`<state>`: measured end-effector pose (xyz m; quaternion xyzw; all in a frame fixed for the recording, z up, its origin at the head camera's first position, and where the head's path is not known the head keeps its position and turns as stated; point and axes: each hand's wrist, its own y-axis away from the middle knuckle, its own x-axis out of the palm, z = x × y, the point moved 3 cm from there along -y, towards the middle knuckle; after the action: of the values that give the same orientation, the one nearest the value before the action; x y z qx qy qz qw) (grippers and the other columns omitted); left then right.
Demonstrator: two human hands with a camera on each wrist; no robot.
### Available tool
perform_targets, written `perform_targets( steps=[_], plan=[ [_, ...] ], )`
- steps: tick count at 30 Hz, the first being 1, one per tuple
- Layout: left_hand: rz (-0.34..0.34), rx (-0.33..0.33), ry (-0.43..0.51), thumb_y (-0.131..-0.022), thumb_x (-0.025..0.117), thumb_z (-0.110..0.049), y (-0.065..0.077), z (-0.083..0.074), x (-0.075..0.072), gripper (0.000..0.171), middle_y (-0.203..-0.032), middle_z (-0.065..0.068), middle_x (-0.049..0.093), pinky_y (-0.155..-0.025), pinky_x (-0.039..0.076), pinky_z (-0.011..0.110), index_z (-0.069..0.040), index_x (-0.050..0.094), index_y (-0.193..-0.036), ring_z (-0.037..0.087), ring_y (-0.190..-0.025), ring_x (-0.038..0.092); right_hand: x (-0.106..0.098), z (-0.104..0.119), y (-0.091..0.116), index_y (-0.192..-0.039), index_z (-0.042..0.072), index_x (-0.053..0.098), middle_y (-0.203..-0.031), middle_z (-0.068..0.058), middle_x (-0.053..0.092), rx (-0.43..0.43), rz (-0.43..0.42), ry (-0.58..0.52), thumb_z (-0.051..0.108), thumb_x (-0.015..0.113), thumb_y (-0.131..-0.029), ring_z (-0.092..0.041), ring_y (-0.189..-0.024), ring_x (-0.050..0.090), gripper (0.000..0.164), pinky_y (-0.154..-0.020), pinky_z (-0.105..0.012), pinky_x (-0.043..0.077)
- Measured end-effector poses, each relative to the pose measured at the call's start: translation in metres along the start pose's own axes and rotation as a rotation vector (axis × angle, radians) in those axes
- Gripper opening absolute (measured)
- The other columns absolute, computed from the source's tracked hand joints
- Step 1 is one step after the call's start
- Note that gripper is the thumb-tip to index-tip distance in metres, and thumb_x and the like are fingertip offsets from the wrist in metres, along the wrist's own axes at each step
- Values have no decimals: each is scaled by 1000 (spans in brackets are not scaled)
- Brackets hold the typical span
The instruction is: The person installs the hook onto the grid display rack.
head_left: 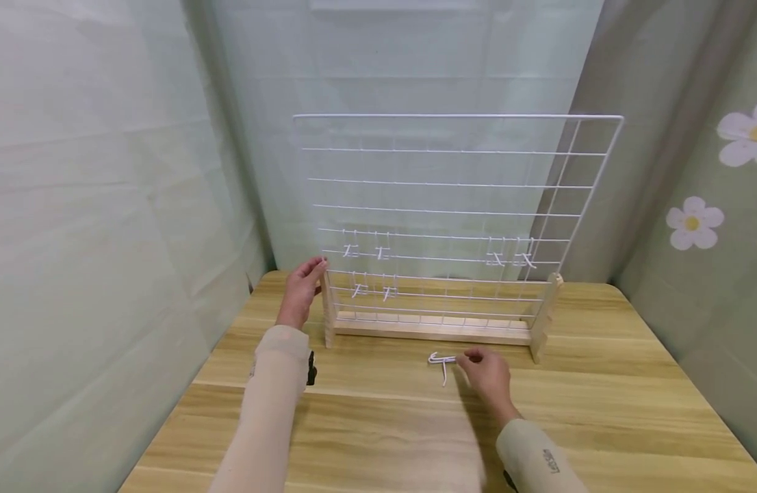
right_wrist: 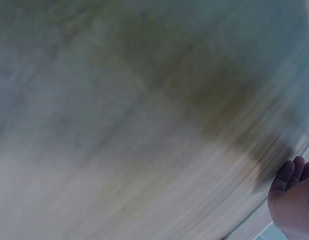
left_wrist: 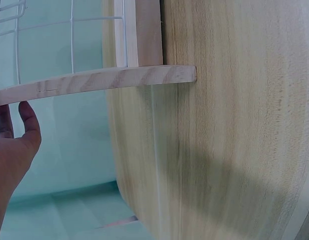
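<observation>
My left hand (head_left: 301, 291) is at the left wooden post (head_left: 329, 311) of a stand, its fingers holding the post near its top. In the left wrist view, thumb and fingertips meet the long edge of that post (left_wrist: 119, 78). My right hand (head_left: 488, 378) pinches one end of a white wire hook (head_left: 443, 360) in front of the stand, low over the table. The stand carries an upright white wire grid (head_left: 458, 185). Several similar hooks (head_left: 381, 252) hang on its lower rows, left and right. In the right wrist view the hand (right_wrist: 292, 195) sits at the lower right corner, fingers curled.
A wood-grain table (head_left: 366, 424) carries the stand, whose wooden base bar (head_left: 434, 329) runs between the posts. The right post (head_left: 545, 318) stands beyond my right hand. Pale green cloth (head_left: 107, 205) surrounds the table, with white flowers (head_left: 695, 223) on the right side.
</observation>
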<state>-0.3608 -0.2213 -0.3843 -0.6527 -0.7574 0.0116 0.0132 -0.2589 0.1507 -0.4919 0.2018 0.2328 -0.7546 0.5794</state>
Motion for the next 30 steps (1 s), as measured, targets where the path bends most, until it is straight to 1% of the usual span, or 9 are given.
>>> perform_targets(
  steps=[3,8,13,16,19,25,30],
  plan=[
    [-10,-2,3,-102,55,-36,0,-1,-2,49,-143,8,52,-110,36,45,-5,52,-140,22,-127,46,3,1,1,-99,-1,74,-87,-9,71,-10,0,0,17,76,-85,-25,-83,64,23,-75,-39,50],
    [-6,-2,13,-102,56,-36,-1,0,-2,49,-144,11,51,-109,36,46,-4,52,-139,23,-127,46,3,1,0,-99,0,74,-91,-11,71,14,-6,28,18,76,-85,-28,-87,64,23,-79,-43,49],
    [-3,-5,7,-101,57,-37,-1,1,-1,47,-142,9,53,-109,37,45,-6,55,-137,23,-126,47,3,2,-2,-96,1,75,-89,-12,72,-1,-18,65,19,75,-85,-31,-86,64,22,-76,-44,48],
    [1,6,8,-102,56,-36,-1,1,-2,48,-143,10,51,-109,37,45,-5,54,-138,23,-127,46,6,2,-2,-96,2,75,-88,-9,72,1,-12,55,21,75,-86,-28,-84,65,21,-73,-41,48],
    [0,8,20,-102,55,-33,0,-1,-2,48,-145,11,50,-109,36,45,-4,52,-140,24,-127,45,12,1,1,-95,4,76,-86,-6,72,1,-10,18,21,75,-87,-23,-81,64,19,-72,-38,48],
    [12,-34,28,-104,53,-30,-2,0,-4,47,-147,11,47,-112,33,46,-5,49,-143,26,-133,42,21,3,12,-90,7,77,-82,-1,71,5,-26,-67,18,77,-85,-17,-78,61,11,-72,-33,46],
    [16,-34,24,-103,55,-33,-2,1,-1,48,-146,10,48,-112,33,45,-7,51,-142,25,-133,43,22,4,18,-89,7,78,-83,-1,70,-6,-42,-63,16,79,-84,-17,-77,59,10,-71,-33,45]
  ],
)
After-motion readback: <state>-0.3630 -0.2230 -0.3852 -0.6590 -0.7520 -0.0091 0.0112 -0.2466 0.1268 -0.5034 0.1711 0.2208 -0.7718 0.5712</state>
